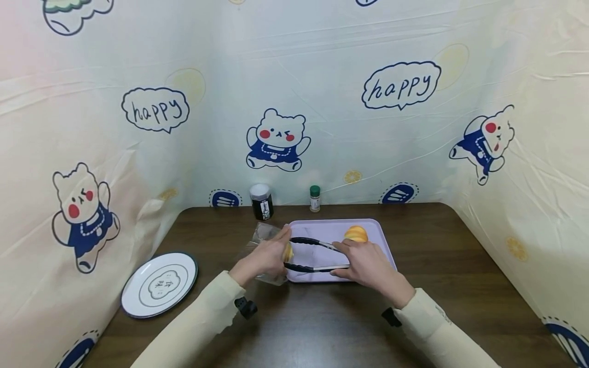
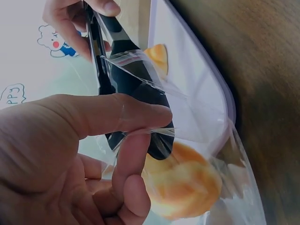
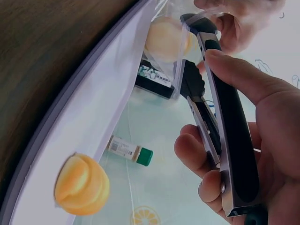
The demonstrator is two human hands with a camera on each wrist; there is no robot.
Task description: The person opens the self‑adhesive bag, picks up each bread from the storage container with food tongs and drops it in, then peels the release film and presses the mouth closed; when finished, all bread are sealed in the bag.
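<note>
My left hand [image 1: 264,258] pinches the mouth of a clear plastic bag [image 2: 241,190] between thumb and index finger, at the tray's left end. Inside the bag lies a golden bread bun [image 2: 185,183]. With my right hand [image 1: 370,263] I grip metal tongs [image 3: 229,122] by their handles, and their black tips spread apart. In the left wrist view, one tip reaches through the bag's mouth to just above the bagged bun. A second bun [image 1: 356,234] sits on the lilac tray [image 1: 317,254], near its right end beyond my right hand.
At the table's back edge stand a dark jar [image 1: 261,203] with a pale lid and a small bottle [image 1: 315,199] with a green cap. A white plate [image 1: 159,284] with a dark rim lies at the left edge. Printed cloth walls surround the brown table [image 1: 322,327].
</note>
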